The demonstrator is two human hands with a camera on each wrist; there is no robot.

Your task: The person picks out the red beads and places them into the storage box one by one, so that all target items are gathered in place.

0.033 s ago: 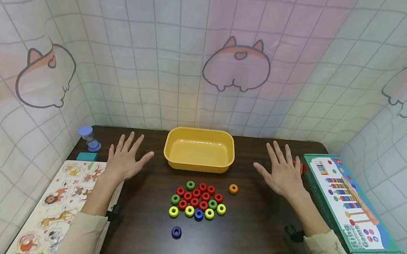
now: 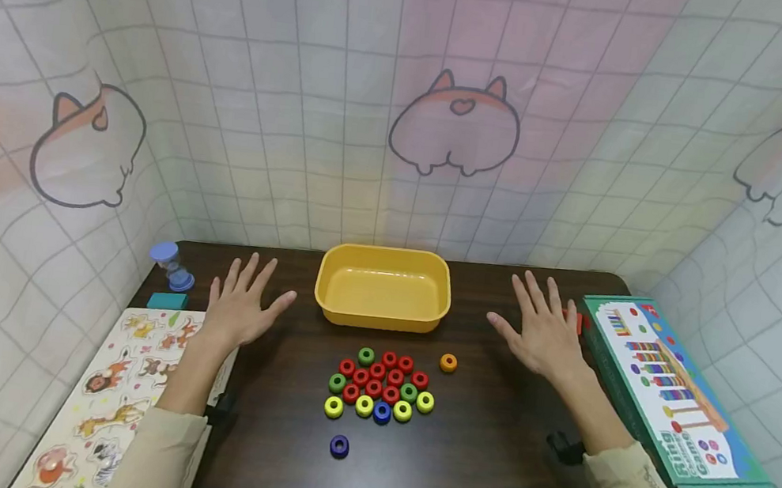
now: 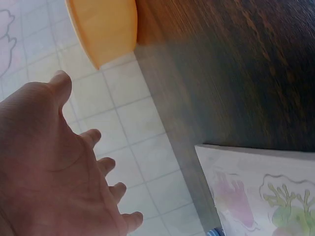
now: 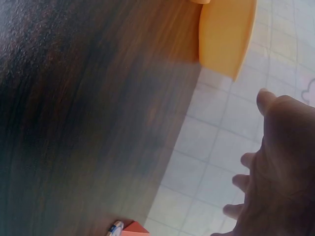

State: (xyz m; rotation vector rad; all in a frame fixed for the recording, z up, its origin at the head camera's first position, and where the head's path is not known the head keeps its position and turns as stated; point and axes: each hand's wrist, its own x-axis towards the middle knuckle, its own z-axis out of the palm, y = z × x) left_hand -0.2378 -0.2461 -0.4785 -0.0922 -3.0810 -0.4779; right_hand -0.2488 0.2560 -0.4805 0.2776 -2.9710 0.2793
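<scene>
Both hands are held palm down with fingers spread, and neither holds anything. The left hand (image 2: pixel 238 309) is to the left of a yellow plastic basin (image 2: pixel 379 322), near the corner of an animal picture board (image 2: pixel 126 383). On the basin's other side, the right hand (image 2: pixel 544 336) partly covers a small red object (image 2: pixel 579 323). Small ring beads lie between the forearms: several red beads (image 2: pixel 373 388), green beads (image 2: pixel 408 392) and yellow beads (image 2: pixel 425 402), a blue bead (image 2: pixel 382 412). Apart from them sit an orange bead (image 2: pixel 448 363) and a dark purple bead (image 2: pixel 339 446).
A green toy box (image 2: pixel 686 394) lies along the table's right side. At the back left stand a blue sand timer (image 2: pixel 175 267) and a teal block (image 2: pixel 167 301). A grid-patterned curtain (image 2: pixel 347 112) surrounds the dark wooden table (image 2: pixel 453 473) at the back and sides.
</scene>
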